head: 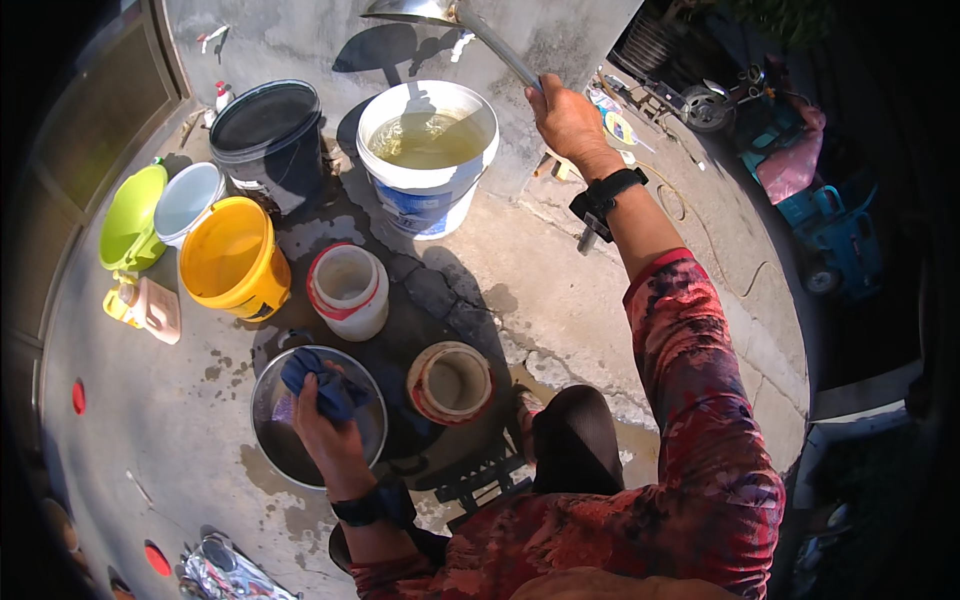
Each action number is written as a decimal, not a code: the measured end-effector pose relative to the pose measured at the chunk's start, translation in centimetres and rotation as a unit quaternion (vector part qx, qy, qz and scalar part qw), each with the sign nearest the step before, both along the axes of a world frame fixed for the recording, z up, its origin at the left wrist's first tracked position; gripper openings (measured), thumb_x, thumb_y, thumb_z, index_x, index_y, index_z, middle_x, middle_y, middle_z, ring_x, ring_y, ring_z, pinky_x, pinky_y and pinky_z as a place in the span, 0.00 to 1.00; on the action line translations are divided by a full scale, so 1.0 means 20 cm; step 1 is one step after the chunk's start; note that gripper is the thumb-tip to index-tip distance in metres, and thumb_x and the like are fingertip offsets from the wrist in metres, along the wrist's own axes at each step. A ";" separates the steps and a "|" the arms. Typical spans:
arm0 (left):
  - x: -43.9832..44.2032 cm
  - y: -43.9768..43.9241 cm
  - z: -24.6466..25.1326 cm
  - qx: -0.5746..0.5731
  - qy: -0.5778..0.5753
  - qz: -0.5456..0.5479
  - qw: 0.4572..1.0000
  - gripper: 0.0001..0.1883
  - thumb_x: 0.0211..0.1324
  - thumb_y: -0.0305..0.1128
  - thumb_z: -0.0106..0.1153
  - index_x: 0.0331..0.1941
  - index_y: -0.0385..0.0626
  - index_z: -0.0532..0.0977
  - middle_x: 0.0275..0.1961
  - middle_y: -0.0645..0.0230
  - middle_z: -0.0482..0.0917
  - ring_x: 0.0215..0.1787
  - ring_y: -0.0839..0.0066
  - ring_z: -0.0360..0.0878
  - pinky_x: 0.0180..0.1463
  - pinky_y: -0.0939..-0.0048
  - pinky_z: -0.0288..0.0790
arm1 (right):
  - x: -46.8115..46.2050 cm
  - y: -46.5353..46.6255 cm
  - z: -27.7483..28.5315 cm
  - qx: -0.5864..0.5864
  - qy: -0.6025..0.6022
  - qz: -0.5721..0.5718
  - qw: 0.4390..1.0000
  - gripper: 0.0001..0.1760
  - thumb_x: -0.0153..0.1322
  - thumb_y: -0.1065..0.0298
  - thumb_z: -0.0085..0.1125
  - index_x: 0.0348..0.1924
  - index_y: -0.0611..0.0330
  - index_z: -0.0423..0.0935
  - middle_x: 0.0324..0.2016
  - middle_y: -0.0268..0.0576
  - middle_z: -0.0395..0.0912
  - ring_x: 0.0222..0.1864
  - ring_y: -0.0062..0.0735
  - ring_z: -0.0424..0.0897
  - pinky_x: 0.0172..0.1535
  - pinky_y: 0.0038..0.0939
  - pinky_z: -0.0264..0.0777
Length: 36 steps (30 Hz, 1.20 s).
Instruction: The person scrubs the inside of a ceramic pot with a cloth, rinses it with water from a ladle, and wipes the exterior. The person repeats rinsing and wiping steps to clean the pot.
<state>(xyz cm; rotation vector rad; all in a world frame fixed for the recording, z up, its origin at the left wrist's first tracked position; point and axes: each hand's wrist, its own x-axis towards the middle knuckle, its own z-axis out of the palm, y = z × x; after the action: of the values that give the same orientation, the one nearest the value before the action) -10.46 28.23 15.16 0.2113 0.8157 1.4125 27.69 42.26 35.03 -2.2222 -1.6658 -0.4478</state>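
My right hand point(566, 120) grips the handle of a metal ladle point(420, 10), raised beside the wall above and to the right of a white bucket point(480, 169) of yellowish water. A bundled dark blue cloth point(322, 386) is in my left hand point(322, 442), over a round metal basin point(262, 450). Under the cloth, part of a light purple item point(283, 410) shows; what it is I cannot tell. Two whitish plastic jars with red rims stand near the basin, one point(360, 319) above it, the other point(450, 382) to its right.
Left of the water bucket stand a black bucket point(285, 180), a yellow bucket point(274, 277), a pale bucket point(187, 199) and a green basin point(131, 217). A pinkish jug point(160, 311) is beside them. A hose point(705, 225) lies on the cracked concrete at right, near a blue vehicle point(840, 240).
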 end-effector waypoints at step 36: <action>0.01 0.00 0.02 -0.009 0.003 0.008 1.000 0.17 0.63 0.31 0.54 0.51 0.32 0.72 0.44 0.56 0.80 0.46 0.68 0.79 0.55 0.69 0.72 | 0.23 -0.37 -0.16 0.187 0.334 0.032 0.923 0.20 0.75 0.54 0.50 0.45 0.66 0.72 0.27 0.46 0.79 0.31 0.32 0.81 0.36 0.32 0.74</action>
<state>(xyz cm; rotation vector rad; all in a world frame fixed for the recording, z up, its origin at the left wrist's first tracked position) -10.23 28.15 15.55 0.1957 0.8365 1.4205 32.23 34.85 31.76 -1.7503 -1.1646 0.0275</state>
